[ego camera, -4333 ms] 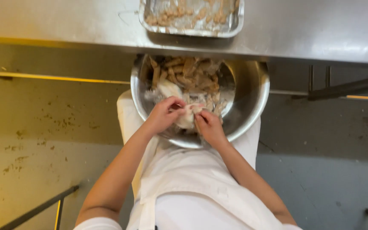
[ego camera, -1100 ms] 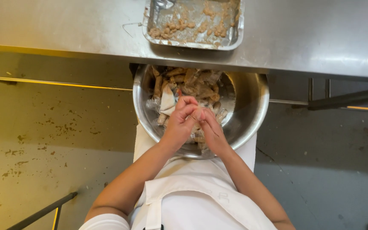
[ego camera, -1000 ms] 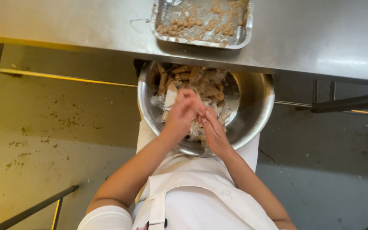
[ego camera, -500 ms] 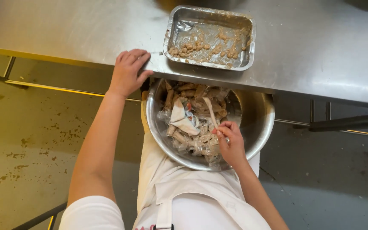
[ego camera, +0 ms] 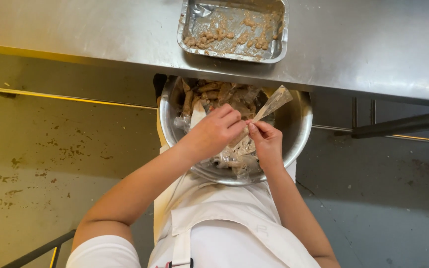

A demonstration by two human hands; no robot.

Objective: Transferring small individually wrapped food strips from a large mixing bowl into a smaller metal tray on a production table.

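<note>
Fingers [ego camera: 234, 120] on clear wrapper [ego camera: 272, 103] above bowl [ego camera: 301, 124]

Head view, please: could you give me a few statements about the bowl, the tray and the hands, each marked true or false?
1. Both hands meet over the bowl. True: left hand and right hand pinch a clear wrapper.
2. The foil tray sits on the floor. False: it is on the steel table.
3. The bowl is empty. False: it holds brown pieces and plastic wraps.
4. The tray holds brown lumps. True.
5. The left hand rests on the table edge. False: it is over the bowl.
</note>
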